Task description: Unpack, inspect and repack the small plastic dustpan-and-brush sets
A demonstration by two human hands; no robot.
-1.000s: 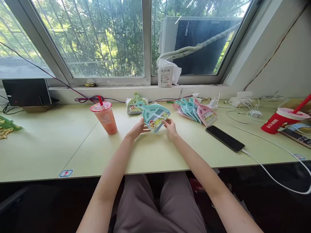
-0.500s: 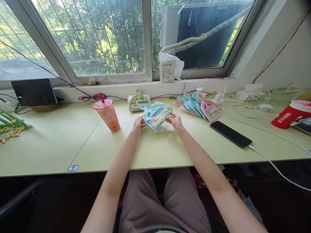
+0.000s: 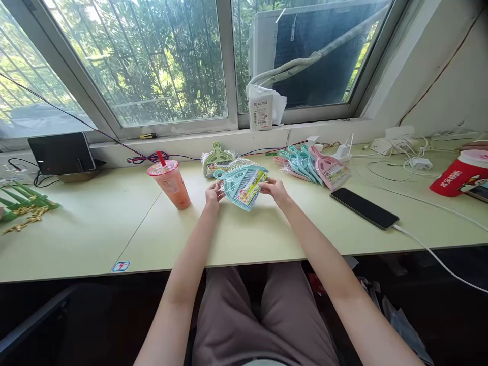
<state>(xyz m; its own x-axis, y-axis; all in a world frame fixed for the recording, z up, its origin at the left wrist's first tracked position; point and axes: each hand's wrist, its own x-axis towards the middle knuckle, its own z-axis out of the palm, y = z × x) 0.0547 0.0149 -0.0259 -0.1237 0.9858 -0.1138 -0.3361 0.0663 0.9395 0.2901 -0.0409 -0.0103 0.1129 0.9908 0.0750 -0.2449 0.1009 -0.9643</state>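
Note:
Between my hands is a light-blue mini dustpan-and-brush set (image 3: 244,184) in clear plastic wrap, with a colourful label on its front. My left hand (image 3: 214,194) grips the wrap at its left edge, below the handle loop. The fingers of my right hand (image 3: 275,190) pinch its right edge beside the label. Behind it lies a wrapped green dustpan set (image 3: 217,160) against the wall. To the right are several wrapped sets, with blue ones (image 3: 303,163) overlapping a pink one (image 3: 328,170).
An orange drink cup (image 3: 171,185) with a red straw stands on the left. A black phone (image 3: 365,208) on a white cable lies to the right. Further out are a tablet (image 3: 61,154), a green rack (image 3: 26,201) and a red cup (image 3: 459,174). A box (image 3: 261,112) is on the sill.
The blue dustpan set has turned a little in my hands, its label end tilting more upright and its handle loop moving left. The head view has shifted slightly.

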